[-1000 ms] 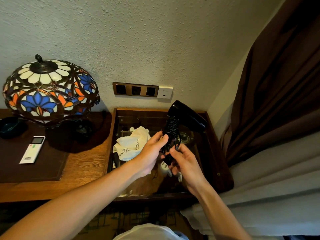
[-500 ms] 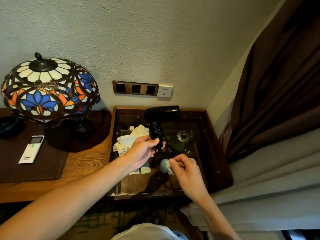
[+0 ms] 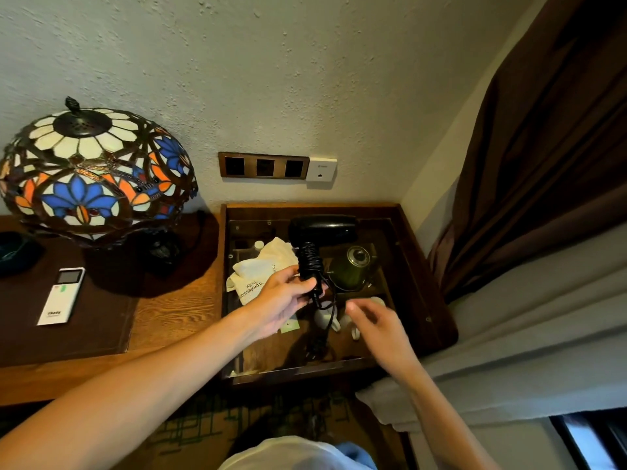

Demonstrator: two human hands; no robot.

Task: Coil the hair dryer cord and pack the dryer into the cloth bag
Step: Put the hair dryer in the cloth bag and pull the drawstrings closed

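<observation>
A black hair dryer [image 3: 322,228] is held upright over the glass-topped side table [image 3: 417,266], barrel level and pointing right. Its black cord [image 3: 310,262] is wound tightly around the handle, and a short loose end with the plug [image 3: 317,340] dangles below. My left hand [image 3: 281,296] grips the lower end of the wrapped handle. My right hand [image 3: 373,320] hovers just right of the dangling cord, fingers apart and blurred, holding nothing. The cream cloth bag [image 3: 261,273] with printed text lies crumpled on the glass, left of the dryer and partly behind my left hand.
A stained-glass lamp [image 3: 88,174] and a white remote [image 3: 61,295] stand on the wooden desk at left. Under the glass are a green kettle [image 3: 351,271] and white cups [image 3: 325,318]. Wall sockets [image 3: 264,166] are above, a brown curtain [image 3: 543,164] and bedding [image 3: 526,351] at right.
The dryer swung from tilted to upright with its barrel level. My right hand let go of the cord end, which now hangs free; my left hand kept its hold on the handle.
</observation>
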